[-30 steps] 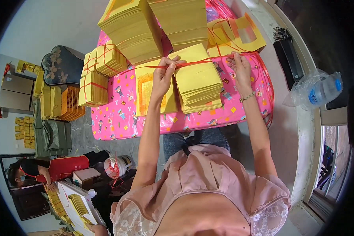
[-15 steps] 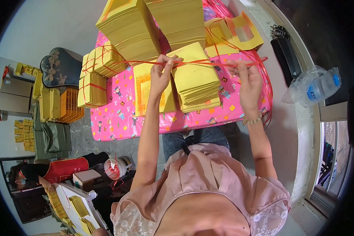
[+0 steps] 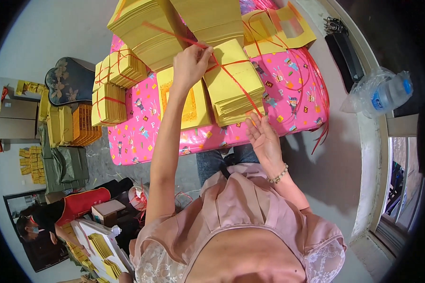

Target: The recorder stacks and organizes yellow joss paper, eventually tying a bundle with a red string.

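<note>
A stack of yellow paper sheets lies on the pink table in front of me, with a red ribbon crossing over its top. My left hand pinches the ribbon at the stack's upper left, and a loose tail sticks out beyond it to the far left. My right hand is palm up near the stack's front right corner; the ribbon's other length runs taut to its fingertips. Beside the stack, under my left forearm, lies yellow paper with an orange printed square.
Tall yellow paper stacks stand behind, and ribbon-tied bundles sit at the left. More red ribbons hang over the table's right edge. A bagged bottle is by the window. At lower left, a person in a red vest bends over a white board.
My right hand has drawn its ribbon length from the far right toward me. My left hand has moved up, lifting the other end, and the ribbon now crosses on top of the stack.
</note>
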`<state>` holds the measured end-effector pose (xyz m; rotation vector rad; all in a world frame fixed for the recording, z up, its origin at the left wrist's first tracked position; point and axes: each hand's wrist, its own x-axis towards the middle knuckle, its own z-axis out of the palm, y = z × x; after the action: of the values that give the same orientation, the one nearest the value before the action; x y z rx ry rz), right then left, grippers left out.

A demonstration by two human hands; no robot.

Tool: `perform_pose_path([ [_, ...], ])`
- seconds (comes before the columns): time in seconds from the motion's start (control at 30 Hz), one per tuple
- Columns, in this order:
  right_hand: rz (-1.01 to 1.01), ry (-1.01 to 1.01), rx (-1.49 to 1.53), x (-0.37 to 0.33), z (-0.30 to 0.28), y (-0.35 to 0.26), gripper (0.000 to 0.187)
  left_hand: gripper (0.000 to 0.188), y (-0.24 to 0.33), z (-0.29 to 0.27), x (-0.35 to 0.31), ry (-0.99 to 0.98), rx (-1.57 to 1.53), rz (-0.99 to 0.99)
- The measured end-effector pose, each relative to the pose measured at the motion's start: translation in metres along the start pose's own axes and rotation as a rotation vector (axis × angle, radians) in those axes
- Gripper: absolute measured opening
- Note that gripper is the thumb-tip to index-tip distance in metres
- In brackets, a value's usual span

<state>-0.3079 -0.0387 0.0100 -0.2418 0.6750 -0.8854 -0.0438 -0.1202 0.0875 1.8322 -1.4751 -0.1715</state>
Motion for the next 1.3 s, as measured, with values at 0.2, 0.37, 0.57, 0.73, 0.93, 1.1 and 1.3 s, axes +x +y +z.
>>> perform_pose_path([
  [0.2, 0.122, 0.061, -0.023, 0.023, -0.012, 0.022, 0.029, 0.025, 0.014, -0.002, 0.015, -0.057, 0.176, 0.065],
  [0.37, 0.128, 0.103, -0.073, 0.036, -0.004, 0.024, 0.026, 0.027, 0.005, -0.001, 0.038, -0.116, 0.176, 0.083],
  [0.57, 0.119, 0.128, -0.105, 0.047, -0.012, 0.028, 0.023, 0.026, -0.009, 0.019, 0.058, -0.138, -0.032, -0.039],
  [0.73, 0.106, 0.135, -0.156, 0.05, -0.01, 0.023, 0.024, 0.02, -0.04, 0.037, 0.072, -0.45, -0.27, -0.266],
  [0.93, -0.003, 0.134, -0.173, 0.048, -0.008, 0.029, 0.027, 0.017, -0.024, 0.025, 0.066, -0.503, -0.405, -0.377],
  [1.1, -0.157, 0.132, -0.274, 0.041, 0.004, 0.021, 0.021, 0.014, -0.023, -0.004, 0.046, -0.373, -0.546, -0.347],
  [1.3, -0.677, -0.032, -0.537, 0.069, 0.012, -0.012, 0.008, 0.011, -0.028, -0.044, 0.002, -0.177, -0.989, -0.366],
])
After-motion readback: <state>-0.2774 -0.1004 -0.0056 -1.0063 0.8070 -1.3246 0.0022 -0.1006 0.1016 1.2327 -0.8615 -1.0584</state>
